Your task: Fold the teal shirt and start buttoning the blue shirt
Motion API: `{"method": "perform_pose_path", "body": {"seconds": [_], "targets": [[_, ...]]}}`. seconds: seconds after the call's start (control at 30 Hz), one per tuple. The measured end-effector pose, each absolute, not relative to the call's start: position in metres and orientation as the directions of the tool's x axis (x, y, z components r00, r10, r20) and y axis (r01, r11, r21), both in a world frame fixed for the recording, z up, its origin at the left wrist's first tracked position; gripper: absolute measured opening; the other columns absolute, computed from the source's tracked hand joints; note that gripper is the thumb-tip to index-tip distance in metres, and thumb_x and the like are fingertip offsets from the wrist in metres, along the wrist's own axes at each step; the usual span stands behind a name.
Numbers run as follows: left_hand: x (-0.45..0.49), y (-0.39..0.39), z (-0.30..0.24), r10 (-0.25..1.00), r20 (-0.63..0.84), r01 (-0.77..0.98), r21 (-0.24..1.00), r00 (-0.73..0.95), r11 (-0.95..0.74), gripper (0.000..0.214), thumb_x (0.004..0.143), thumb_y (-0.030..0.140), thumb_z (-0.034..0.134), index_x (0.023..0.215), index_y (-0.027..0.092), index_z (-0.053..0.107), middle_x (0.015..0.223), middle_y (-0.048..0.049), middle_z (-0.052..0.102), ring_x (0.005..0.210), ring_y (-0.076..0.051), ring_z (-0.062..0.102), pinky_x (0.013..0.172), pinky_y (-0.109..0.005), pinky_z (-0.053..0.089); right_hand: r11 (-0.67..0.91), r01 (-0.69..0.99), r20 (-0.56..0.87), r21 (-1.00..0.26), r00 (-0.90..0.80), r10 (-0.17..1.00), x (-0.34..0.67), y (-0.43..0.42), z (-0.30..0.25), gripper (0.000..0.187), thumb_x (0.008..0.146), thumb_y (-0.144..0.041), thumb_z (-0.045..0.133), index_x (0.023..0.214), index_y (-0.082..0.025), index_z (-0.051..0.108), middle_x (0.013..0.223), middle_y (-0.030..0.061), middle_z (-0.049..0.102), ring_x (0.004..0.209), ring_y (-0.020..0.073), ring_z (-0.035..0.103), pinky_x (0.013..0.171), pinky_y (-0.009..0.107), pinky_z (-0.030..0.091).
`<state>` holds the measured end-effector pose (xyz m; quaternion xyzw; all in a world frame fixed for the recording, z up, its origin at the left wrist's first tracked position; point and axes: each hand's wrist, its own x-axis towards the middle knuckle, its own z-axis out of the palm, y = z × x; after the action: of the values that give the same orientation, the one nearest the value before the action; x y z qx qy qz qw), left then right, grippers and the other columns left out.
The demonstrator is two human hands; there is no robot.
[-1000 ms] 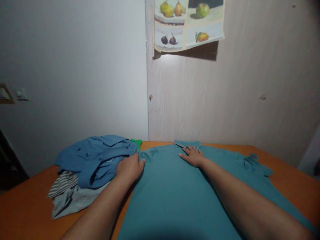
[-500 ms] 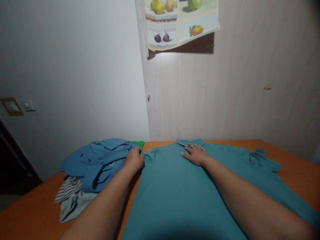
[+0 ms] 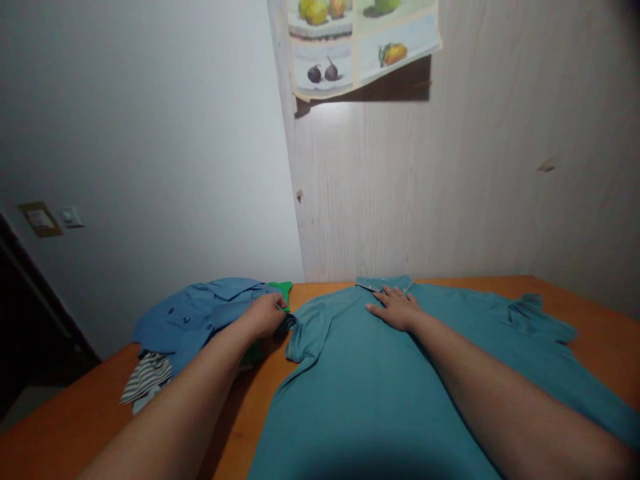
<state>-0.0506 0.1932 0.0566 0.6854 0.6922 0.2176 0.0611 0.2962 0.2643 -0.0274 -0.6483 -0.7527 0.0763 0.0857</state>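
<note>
A teal polo shirt [image 3: 360, 393] lies spread on the orange table [image 3: 65, 427], its collar toward the wall. My right hand [image 3: 397, 309] rests flat on it just below the collar, fingers stretched out. My left hand [image 3: 265, 315] is at the shirt's left sleeve [image 3: 307, 330], fingers curled at the sleeve's edge; the sleeve is bunched and partly folded inward. The hand lies right beside a blue shirt [image 3: 200, 313] on a pile of clothes.
The pile at the left also holds a striped garment [image 3: 145, 377] and a green piece [image 3: 283, 290]. A wall and a pale wooden panel stand behind the table, with a fruit poster [image 3: 355, 47] hanging above. A light switch [image 3: 71, 216] is at the left.
My left hand has moved from flat on the shirt's shoulder to the sleeve edge and closed there; the sleeve has lifted and folded inward. The right hand has stayed put.
</note>
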Motion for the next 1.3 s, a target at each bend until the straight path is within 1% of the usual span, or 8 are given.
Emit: {"method": "perform_pose_path", "body": {"seconds": [0.13,0.27,0.53,0.63,0.77,0.87,1.03,1.3], "targets": [[-0.047,0.19,0.045,0.986,0.162,0.952,0.291,0.048,-0.094,0.022,0.065,0.012,0.065,0.084,0.021,0.07,0.084,-0.0026,0.069,0.079,-0.019,0.064,0.072,-0.026,0.047,0.154,0.961,0.041,-0.229,-0.149,0.988,0.296,0.263,-0.027,0.089,0.084,-0.084,0.023,0.154,-0.029,0.033,0.164,0.0101,0.017,0.148,0.0394,0.013,0.114,0.062,0.009],[-0.045,0.193,0.046,0.977,0.209,0.967,0.255,-0.026,-0.029,0.013,0.071,0.014,0.059,0.077,0.02,0.069,0.081,-0.0064,0.069,0.079,-0.024,0.065,0.071,-0.03,0.047,0.152,0.962,0.043,-0.227,-0.146,0.988,0.296,0.263,-0.026,0.089,0.085,-0.083,0.023,0.154,-0.028,0.032,0.164,0.0107,0.018,0.148,0.0395,0.014,0.115,0.062,0.008],[-0.045,0.21,0.066,0.904,0.389,0.938,0.344,-0.176,0.035,0.026,0.087,0.019,0.044,0.103,0.019,0.064,0.079,-0.0032,0.073,0.074,-0.018,0.068,0.066,-0.025,0.048,0.146,0.963,0.034,-0.226,-0.142,0.989,0.296,0.265,-0.027,0.088,0.085,-0.083,0.025,0.154,-0.029,0.033,0.164,0.01,0.017,0.149,0.0389,0.013,0.115,0.062,0.009],[-0.044,0.207,0.072,0.876,0.455,0.944,0.33,-0.158,-0.001,0.027,0.09,0.022,0.041,0.107,0.022,0.063,0.093,-0.0042,0.074,0.089,-0.019,0.068,0.074,-0.026,0.048,0.149,0.962,0.04,-0.23,-0.143,0.989,0.296,0.265,-0.027,0.088,0.085,-0.082,0.025,0.153,-0.029,0.034,0.164,0.0097,0.018,0.149,0.039,0.013,0.115,0.062,0.009],[-0.048,0.196,0.07,0.897,0.442,1.0,0.011,0.016,-0.023,0.031,0.092,0.019,0.04,0.112,0.02,0.063,0.11,-0.0106,0.07,0.099,-0.024,0.065,0.084,-0.033,0.047,0.149,0.962,0.042,-0.228,-0.143,0.989,0.296,0.266,-0.028,0.088,0.085,-0.083,0.025,0.153,-0.029,0.034,0.164,0.0096,0.018,0.149,0.0386,0.013,0.115,0.061,0.01],[-0.054,0.193,0.064,0.928,0.365,0.989,-0.148,0.069,-0.015,0.029,0.086,0.011,0.043,0.096,0.018,0.07,0.107,-0.0151,0.068,0.105,-0.028,0.062,0.091,-0.038,0.045,0.144,0.963,0.038,-0.228,-0.139,0.99,0.296,0.266,-0.028,0.088,0.084,-0.083,0.024,0.153,-0.029,0.034,0.164,0.0095,0.017,0.149,0.0389,0.013,0.115,0.062,0.009],[-0.046,0.195,0.064,0.908,0.417,0.982,-0.187,0.04,0.042,0.032,0.087,0.015,0.042,0.099,0.016,0.072,0.117,-0.0208,0.062,0.12,-0.037,0.05,0.098,-0.054,0.037,0.146,0.96,0.036,-0.239,-0.141,0.989,0.296,0.264,-0.026,0.089,0.084,-0.084,0.022,0.154,-0.03,0.033,0.164,0.0095,0.017,0.148,0.0394,0.013,0.115,0.062,0.008],[0.0,0.238,0.054,0.944,0.324,0.996,-0.083,0.064,-0.039,0.033,0.09,0.025,0.044,0.112,0.022,0.069,0.115,-0.015,0.068,0.111,-0.03,0.059,0.092,-0.04,0.044,0.147,0.96,0.046,-0.24,-0.139,0.989,0.295,0.264,-0.027,0.088,0.084,-0.083,0.025,0.153,-0.029,0.034,0.164,0.0098,0.017,0.148,0.0393,0.013,0.115,0.062,0.008]]}}
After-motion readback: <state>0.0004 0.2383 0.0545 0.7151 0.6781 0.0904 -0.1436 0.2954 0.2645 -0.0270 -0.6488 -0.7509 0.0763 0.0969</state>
